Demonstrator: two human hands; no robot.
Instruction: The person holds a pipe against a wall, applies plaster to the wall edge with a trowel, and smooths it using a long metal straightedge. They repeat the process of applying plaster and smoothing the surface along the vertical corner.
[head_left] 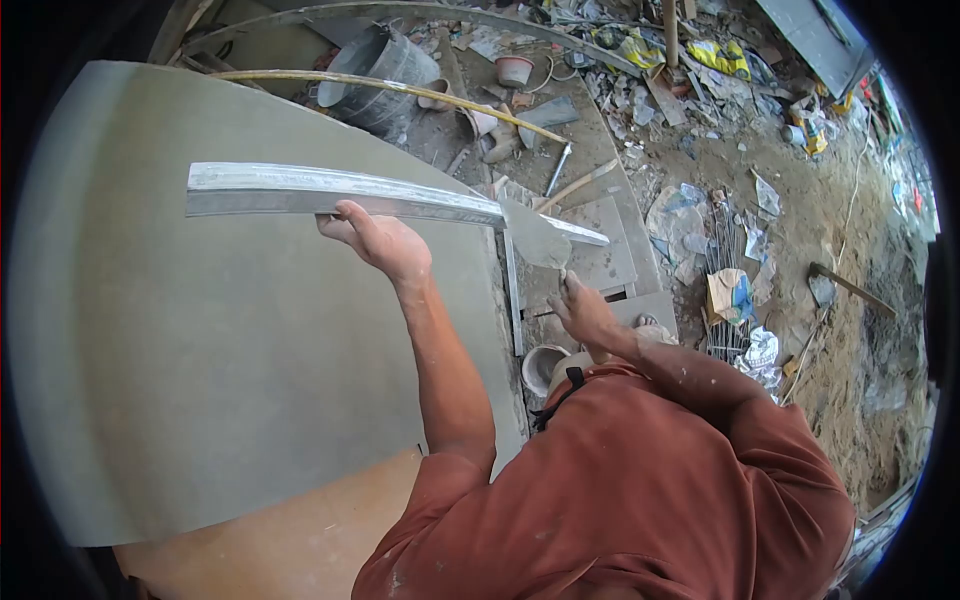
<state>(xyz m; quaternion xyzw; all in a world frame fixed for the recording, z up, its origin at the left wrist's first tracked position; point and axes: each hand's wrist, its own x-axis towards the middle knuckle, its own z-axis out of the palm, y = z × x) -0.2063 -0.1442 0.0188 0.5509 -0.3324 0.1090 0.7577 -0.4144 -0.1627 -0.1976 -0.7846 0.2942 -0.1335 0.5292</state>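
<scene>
A long aluminium straightedge (pixel 340 189), smeared with white along its upper side, crosses the view from the left to the middle. My left hand (pixel 382 243) grips it from below, thumb up along its edge and fingers partly hidden behind. My right hand (pixel 583 310) is closed around the handle of a trowel (pixel 537 238), whose pointed grey blade overlaps the straightedge toward its right end. Behind the straightedge spreads a smooth grey plastered surface (pixel 250 370).
A large grey bucket (pixel 385 90) lies beyond the plaster's edge, near a yellowish pole (pixel 400 88). A small bowl (pixel 543 368) sits by my legs. Rubble, thin metal rods (pixel 727 270) and a long-handled hoe (pixel 850 288) lie on the ground at right.
</scene>
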